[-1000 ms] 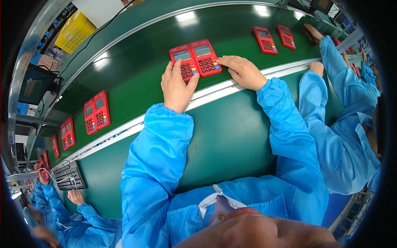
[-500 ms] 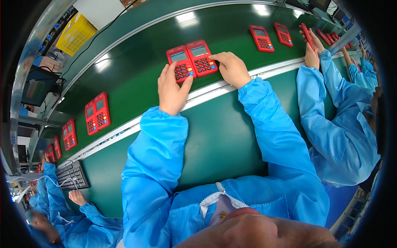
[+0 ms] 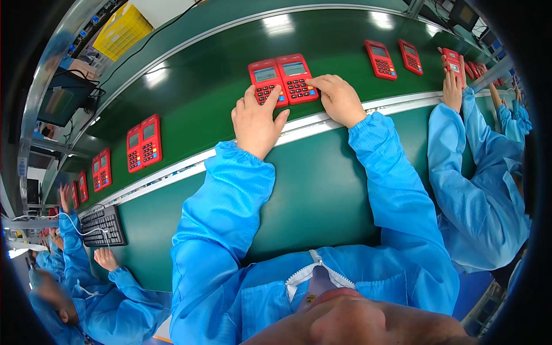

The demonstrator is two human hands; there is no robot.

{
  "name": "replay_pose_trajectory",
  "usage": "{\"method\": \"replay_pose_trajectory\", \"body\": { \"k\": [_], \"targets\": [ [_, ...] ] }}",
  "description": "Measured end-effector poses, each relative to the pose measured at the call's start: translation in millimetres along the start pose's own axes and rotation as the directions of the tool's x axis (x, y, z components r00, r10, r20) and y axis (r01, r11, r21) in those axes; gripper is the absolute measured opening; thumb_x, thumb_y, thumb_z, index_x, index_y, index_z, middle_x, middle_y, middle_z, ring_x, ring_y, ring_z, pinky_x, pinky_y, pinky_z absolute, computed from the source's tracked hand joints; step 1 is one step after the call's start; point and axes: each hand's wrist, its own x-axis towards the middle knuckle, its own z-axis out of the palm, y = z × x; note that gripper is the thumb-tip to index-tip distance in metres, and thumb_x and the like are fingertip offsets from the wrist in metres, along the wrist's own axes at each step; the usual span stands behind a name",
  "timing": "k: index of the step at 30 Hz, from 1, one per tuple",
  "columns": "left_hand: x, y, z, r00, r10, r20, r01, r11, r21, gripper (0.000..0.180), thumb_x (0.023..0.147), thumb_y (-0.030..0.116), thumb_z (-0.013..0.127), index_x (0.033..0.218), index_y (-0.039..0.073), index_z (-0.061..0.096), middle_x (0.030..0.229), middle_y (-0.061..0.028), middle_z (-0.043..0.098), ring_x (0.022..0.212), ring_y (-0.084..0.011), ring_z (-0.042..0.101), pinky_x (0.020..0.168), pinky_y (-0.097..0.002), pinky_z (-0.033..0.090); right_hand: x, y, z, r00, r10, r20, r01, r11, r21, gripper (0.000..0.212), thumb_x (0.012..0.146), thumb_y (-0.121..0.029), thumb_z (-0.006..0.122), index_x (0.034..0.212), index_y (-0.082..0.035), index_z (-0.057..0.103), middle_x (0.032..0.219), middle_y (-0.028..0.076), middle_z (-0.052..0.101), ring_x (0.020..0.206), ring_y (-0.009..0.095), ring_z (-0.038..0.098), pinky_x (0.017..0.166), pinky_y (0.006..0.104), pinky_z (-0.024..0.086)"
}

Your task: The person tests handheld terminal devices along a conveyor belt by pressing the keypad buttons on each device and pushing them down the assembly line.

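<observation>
Side by side on the green belt lie two red card payment terminals, a left one [image 3: 265, 75] and a right one [image 3: 294, 69], both with lit screens and dark keys. Over the lower keypad of the left terminal is my left hand [image 3: 256, 125], fingers apart and holding nothing; its index finger reaches across the keys and hides some of them. My right hand [image 3: 342, 102] touches the right edge of the right terminal's keypad with an outstretched index finger. Its other fingers bend loosely and grip nothing.
Another terminal pair [image 3: 144, 144] lies to the left, and two separate terminals, one nearer [image 3: 380, 60], to the right. A co-worker's hands [image 3: 453, 86] hold a red terminal at the right. At left are a black keyboard [image 3: 103, 226] and another co-worker's hand [image 3: 106, 259]. A metal rail [image 3: 190, 169] edges the belt.
My left index finger has swung right across the left terminal's keys. The right hand stays at its terminal. The right co-worker's terminal has turned over. The whole view has shifted slightly.
</observation>
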Motion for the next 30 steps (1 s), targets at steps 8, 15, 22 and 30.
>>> {"method": "replay_pose_trajectory", "body": {
  "k": [8, 15, 22, 30],
  "targets": [
    [7.4, 13.2, -9.4, 1.000, -0.019, 0.020, 0.018, 1.000, 0.020, 0.054, 0.088, 0.041, 0.076, 0.139, 0.027, 0.065, 0.146, -0.0225, 0.049, 0.123, -0.0390, 0.054, 0.102, -0.0507, 0.046, -0.3, -2.0, -13.6, 1.000, -0.005, 0.030, 0.007, 0.998, -0.059, 0.038, 0.087, 0.002, 0.058, 0.119, -0.012, 0.073, 0.113, 0.009, 0.070, 0.107, 0.031, 0.065, 0.091, 0.0419, 0.052],
    [-8.8, 17.6, -29.5, 1.000, -0.017, 0.003, 0.017, 1.000, -0.006, 0.063, 0.088, 0.040, 0.076, 0.146, 0.021, 0.059, 0.149, -0.0224, 0.047, 0.127, -0.0399, 0.053, 0.105, -0.0502, 0.046, -8.1, -17.3, -32.2, 0.998, -0.069, -0.001, 0.069, 0.996, -0.052, 0.040, 0.085, 0.002, 0.056, 0.118, -0.012, 0.074, 0.116, 0.007, 0.071, 0.109, 0.030, 0.065, 0.092, 0.0420, 0.051],
    [-30.8, 7.0, -18.2, 0.999, 0.020, 0.033, -0.013, 0.981, -0.194, 0.071, 0.089, 0.033, 0.077, 0.151, 0.010, 0.050, 0.146, -0.0252, 0.049, 0.129, -0.0426, 0.054, 0.108, -0.0492, 0.045, -40.6, -16.3, -51.8, 0.998, -0.059, 0.012, 0.060, 0.994, -0.091, 0.037, 0.081, 0.000, 0.061, 0.116, -0.008, 0.073, 0.115, 0.007, 0.072, 0.108, 0.029, 0.065, 0.091, 0.0426, 0.051],
    [-40.6, -0.4, -21.8, 0.986, 0.157, 0.049, -0.154, 0.987, -0.051, 0.055, 0.093, 0.034, 0.074, 0.144, 0.017, 0.061, 0.143, -0.0293, 0.052, 0.133, -0.0459, 0.051, 0.110, -0.0527, 0.043, -25.2, -30.6, -39.9, 0.990, -0.138, -0.014, 0.134, 0.979, -0.153, 0.039, 0.079, -0.002, 0.065, 0.115, -0.010, 0.075, 0.097, 0.005, 0.067, 0.094, 0.026, 0.063, 0.082, 0.0408, 0.051]
  ]
}}
